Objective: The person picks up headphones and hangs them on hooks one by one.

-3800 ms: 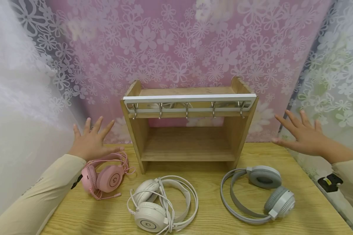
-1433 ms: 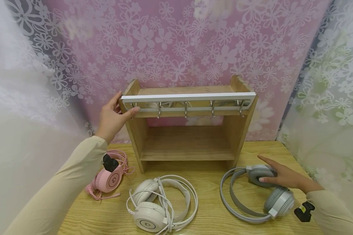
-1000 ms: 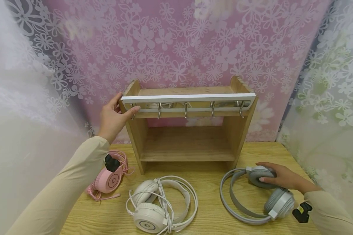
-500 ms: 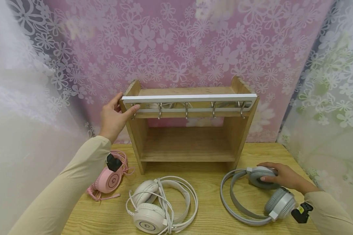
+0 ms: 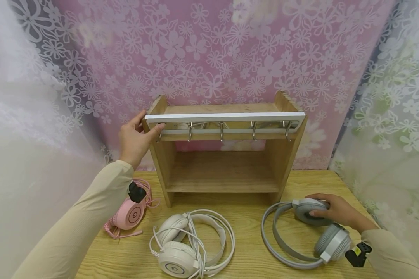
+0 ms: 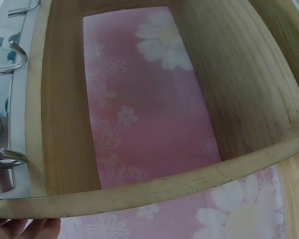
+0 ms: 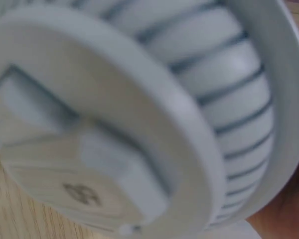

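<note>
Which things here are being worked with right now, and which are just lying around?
In use:
grey headset, gripped by right hand
wooden rack, held by left hand

Lying about:
pink headset
white headset

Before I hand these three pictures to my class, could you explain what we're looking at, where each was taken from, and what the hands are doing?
No machine here: a person in cream sleeves wears three cameras. The wide picture comes from one on the head, looking down at a wooden table. On it stands a small wooden rack with a row of metal hooks under its top. In front lie three headsets: a pink headset, a white headset with tangled cable, and a grey headset.

The left hand grips the rack's upper left corner. Its wrist camera shows the rack's inside from close up, with the hooks along the edge.

The right hand holds one ear cup of the grey headset, which lies on the table. Its wrist camera gives a blurred close-up of the ribbed grey ear cup.
</note>
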### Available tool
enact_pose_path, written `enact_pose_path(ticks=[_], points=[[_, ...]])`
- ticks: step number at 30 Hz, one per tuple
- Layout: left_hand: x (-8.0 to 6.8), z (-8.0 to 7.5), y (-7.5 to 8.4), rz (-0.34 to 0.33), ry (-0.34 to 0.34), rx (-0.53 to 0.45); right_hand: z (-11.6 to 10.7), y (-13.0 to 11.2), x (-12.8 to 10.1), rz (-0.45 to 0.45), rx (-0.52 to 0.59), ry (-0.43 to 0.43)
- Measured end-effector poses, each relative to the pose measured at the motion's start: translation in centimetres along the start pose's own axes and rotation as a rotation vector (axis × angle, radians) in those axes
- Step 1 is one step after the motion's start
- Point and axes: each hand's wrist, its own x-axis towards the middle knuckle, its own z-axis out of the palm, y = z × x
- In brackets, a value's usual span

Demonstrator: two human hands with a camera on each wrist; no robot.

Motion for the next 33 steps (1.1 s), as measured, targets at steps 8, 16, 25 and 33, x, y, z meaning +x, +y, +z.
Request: enact_pose_path(ticks=[8,16,25,33], points=[[-0.3,0.1,0.2,-0.002,0.006,-0.001,-0.1,-0.1,-0.3,-0.039,-0.02,0.041],[-0.4,0.1,0.0,0.01,0.017,0.006,-1.0,-0.4,-0.9,-0.016,0.07,0.041],[-0.1,0.1,0.1,0.029,0.004,0.015,-1.4,-0.6,-1.2,0.052,0.128,0.051],[-0.3,0.0,0.1,0.02,-0.019,0.008,-1.7,-1.4,-1.7,0.081,0.222,0.051]])
